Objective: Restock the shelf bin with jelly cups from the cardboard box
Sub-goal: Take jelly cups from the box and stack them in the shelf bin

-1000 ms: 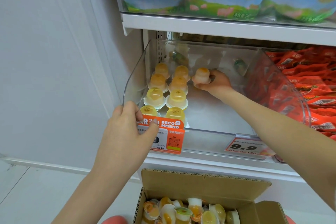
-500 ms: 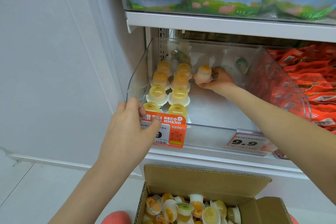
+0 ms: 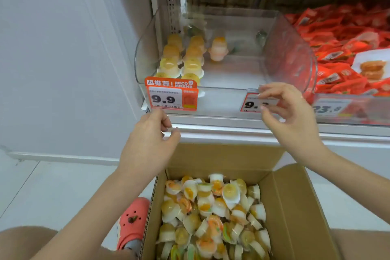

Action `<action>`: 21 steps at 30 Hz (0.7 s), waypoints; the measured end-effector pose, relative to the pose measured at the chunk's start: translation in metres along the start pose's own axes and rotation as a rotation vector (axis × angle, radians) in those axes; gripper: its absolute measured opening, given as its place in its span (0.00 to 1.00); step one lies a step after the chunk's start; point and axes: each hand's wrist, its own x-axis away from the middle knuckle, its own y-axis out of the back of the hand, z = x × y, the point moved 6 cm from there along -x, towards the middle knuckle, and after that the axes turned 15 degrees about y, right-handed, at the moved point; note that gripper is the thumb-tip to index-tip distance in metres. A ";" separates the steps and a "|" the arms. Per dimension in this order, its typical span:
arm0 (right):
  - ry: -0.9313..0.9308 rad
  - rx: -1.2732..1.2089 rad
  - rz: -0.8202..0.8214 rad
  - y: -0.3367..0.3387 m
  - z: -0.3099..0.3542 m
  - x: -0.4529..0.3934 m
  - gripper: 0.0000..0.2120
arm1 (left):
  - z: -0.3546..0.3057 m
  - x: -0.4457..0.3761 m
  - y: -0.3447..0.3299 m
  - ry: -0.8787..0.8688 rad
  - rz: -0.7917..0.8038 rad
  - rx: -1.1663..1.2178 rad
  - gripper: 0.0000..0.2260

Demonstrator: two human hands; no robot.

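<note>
Above the box (image 3: 295, 207), both hands hang empty: left hand (image 3: 147, 145) loosely curled, right hand (image 3: 289, 116) spread wide at the shelf's front edge. Cups (image 3: 213, 217) heap the box. Up in the bin (image 3: 291, 53), cups sit in two rows along its left side, one cup (image 3: 218, 50) beside them.

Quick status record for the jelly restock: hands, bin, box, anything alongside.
left hand: empty, fingers curled, above the box's left edge
right hand: empty, open, in front of the bin's right price tag
shelf bin: clear plastic; two rows of yellow jelly cups at its left, one peach cup alone beside them, right part bare
cardboard box: open on the floor below the shelf, piled with loose cups
neighbour: red snack packets in the compartment to the right
</note>
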 end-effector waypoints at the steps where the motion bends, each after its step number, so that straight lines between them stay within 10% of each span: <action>1: 0.025 0.031 0.007 -0.002 0.001 0.016 0.10 | 0.009 0.009 -0.016 -0.009 0.053 -0.053 0.04; 11: -0.560 0.126 0.663 -0.106 -0.121 0.212 0.14 | 0.160 0.069 -0.203 0.166 0.636 -0.598 0.08; 21: -0.753 0.222 0.584 -0.157 -0.172 0.247 0.19 | 0.193 0.054 -0.261 0.714 0.316 -0.141 0.27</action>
